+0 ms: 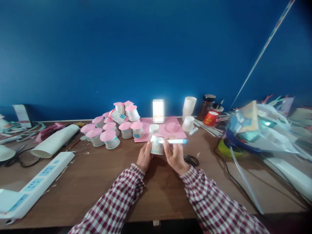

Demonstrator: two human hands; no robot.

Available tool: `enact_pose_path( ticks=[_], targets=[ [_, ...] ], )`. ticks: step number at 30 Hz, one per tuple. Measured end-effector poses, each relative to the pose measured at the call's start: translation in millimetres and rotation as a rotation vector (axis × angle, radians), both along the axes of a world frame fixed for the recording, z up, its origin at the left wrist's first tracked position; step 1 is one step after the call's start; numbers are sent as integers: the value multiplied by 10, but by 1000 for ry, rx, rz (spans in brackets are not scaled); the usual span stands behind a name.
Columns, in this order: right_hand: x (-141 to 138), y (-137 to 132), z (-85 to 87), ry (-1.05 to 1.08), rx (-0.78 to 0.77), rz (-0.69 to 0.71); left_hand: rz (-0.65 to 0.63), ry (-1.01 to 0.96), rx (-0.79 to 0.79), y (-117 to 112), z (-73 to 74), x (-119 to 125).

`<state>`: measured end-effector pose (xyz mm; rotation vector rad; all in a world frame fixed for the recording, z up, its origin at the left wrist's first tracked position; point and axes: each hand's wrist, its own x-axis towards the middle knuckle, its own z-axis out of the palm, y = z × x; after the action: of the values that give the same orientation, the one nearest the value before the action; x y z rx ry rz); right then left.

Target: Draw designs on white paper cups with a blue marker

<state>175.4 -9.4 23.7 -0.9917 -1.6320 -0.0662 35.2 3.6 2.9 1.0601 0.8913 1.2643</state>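
My left hand point(144, 154) grips a white paper cup point(157, 148) from its left side. The cup carries blue zigzag lines, and a bit of pink shows at its top. In my right hand point(175, 156) is a white marker point(175, 141) with a blue end, held level, its left end at the cup's upper part. Behind the held cup stands another white cup point(153, 129), at the front of a pink paper sheet point(143, 130). Black-handled scissors point(192, 160) lie just beyond my right wrist, partly hidden by it.
Several small cups with pink cone tops point(109, 136) are grouped at the left. Stacked white cups point(56, 139) and a power strip point(41, 182) lie farther left. At the right are an upside-down cup point(188, 123), a red cup point(210, 119), a dark jar point(207, 105) and plastic bags point(265, 126).
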Motion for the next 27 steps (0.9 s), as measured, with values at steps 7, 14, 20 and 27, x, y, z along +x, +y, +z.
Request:
enact_pose_path(
  ticks=[7,14,20,27],
  targets=[
    [-8,-36,75,48,-94,12,14,88,4,-17,54,3],
    [-25,-72,125,79,-151,25,-2,-16,-61,-46,135,23],
    [-32,-75,97,78,-152,62,-22,-6,-27,-22,52,5],
    [-48,-88,130,48,-126,111,40,180,52,-30,63,4]
  ],
)
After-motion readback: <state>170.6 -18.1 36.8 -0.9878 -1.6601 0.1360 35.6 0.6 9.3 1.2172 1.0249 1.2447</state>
